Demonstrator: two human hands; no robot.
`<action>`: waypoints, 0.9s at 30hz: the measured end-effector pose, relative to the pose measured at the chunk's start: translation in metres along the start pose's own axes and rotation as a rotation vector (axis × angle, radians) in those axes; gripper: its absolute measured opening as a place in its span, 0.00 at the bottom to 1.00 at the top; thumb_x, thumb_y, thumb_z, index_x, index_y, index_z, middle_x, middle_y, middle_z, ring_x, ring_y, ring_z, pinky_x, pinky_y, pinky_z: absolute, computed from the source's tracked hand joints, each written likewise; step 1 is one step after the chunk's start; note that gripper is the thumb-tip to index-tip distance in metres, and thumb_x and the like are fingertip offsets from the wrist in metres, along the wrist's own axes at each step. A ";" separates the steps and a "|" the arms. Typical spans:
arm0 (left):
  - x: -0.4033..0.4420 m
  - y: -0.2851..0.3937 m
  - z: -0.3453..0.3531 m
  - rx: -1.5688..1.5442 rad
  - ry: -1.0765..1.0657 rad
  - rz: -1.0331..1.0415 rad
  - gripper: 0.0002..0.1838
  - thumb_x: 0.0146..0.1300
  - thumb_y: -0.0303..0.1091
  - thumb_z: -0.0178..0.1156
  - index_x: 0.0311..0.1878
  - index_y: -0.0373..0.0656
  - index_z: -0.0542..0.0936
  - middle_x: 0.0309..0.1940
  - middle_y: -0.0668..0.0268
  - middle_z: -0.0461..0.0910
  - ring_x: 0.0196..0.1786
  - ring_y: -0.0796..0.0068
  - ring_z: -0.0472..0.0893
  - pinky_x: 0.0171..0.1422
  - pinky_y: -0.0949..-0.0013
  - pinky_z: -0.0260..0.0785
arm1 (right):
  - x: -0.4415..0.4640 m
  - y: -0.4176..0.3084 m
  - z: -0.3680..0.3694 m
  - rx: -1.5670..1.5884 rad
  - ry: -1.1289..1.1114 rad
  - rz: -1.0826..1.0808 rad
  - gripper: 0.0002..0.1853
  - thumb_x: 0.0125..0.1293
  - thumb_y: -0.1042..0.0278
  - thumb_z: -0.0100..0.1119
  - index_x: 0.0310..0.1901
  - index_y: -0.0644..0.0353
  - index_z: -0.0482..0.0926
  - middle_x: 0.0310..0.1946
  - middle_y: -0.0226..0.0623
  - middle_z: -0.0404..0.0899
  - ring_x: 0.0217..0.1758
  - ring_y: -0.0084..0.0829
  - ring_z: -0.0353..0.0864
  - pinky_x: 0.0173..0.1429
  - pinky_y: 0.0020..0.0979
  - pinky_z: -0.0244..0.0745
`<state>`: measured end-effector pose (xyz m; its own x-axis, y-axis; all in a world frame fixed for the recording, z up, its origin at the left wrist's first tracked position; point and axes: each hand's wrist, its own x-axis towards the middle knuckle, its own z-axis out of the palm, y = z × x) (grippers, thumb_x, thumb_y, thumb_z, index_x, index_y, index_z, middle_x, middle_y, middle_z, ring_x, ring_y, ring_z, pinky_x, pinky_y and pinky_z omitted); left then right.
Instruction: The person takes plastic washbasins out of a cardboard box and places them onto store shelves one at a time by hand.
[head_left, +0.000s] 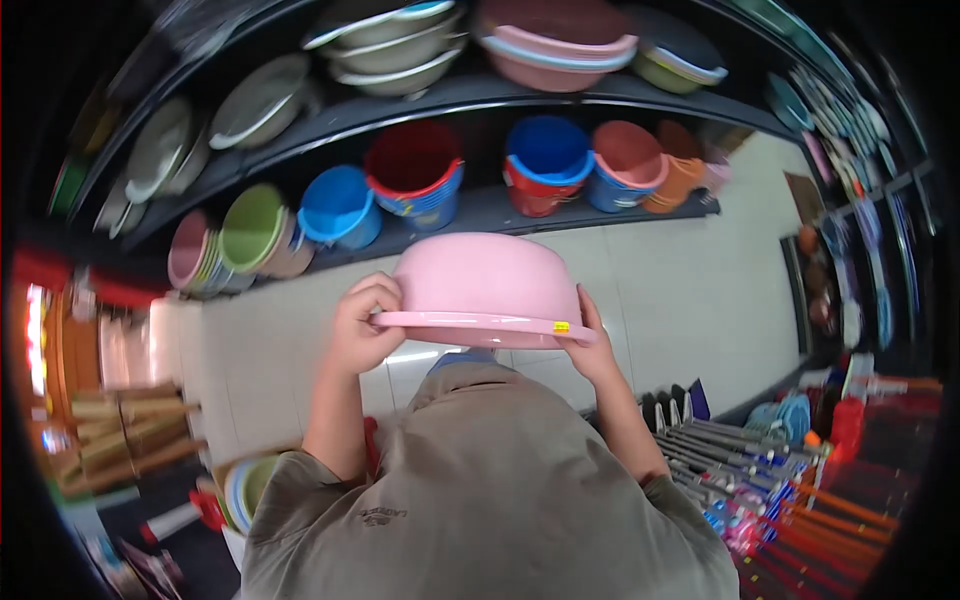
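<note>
Grey-green cloth from the person's shirt [480, 480] lay nearest, soft and a bit creased. Just past it, over the pale, shiny floor [680, 270], was a big round pink basin [480, 275], tipped so its smooth outside showed and its rim was on the near side. The left hand [362, 330] had its fingers curled tight on the left end of the rim. The right hand [592, 345] gripped the right end, with fingers up along the side. A yellow sticker [561, 327] sat close to it.

Holding both ends looked like a good way to share the weight and stop a wide thing from swinging. It looked like thin plastic, so a firm hold without a hard squeeze seemed best.

Far off, round buckets [340, 205] stood under a dark, flat shelf [440, 103]. Near right were thin grey poles [715, 450]; left were rough-looking wood sticks [130, 420].
</note>
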<state>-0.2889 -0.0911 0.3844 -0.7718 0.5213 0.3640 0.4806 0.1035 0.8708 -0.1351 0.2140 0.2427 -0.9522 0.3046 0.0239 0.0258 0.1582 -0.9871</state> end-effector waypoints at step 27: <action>0.302 -0.099 0.272 -0.602 -0.540 -0.312 0.39 0.54 0.26 0.62 0.68 0.37 0.55 0.59 0.59 0.67 0.61 0.69 0.68 0.64 0.65 0.61 | 0.097 -0.039 -0.212 0.551 0.930 0.327 0.24 0.67 0.64 0.52 0.59 0.72 0.64 0.52 0.44 0.74 0.52 0.33 0.76 0.54 0.32 0.73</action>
<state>-0.4565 0.2866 0.3185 -0.4553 0.8903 0.0054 -0.1400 -0.0776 0.9871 -0.1636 0.4359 0.3173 -0.3217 0.8728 -0.3670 -0.1249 -0.4234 -0.8973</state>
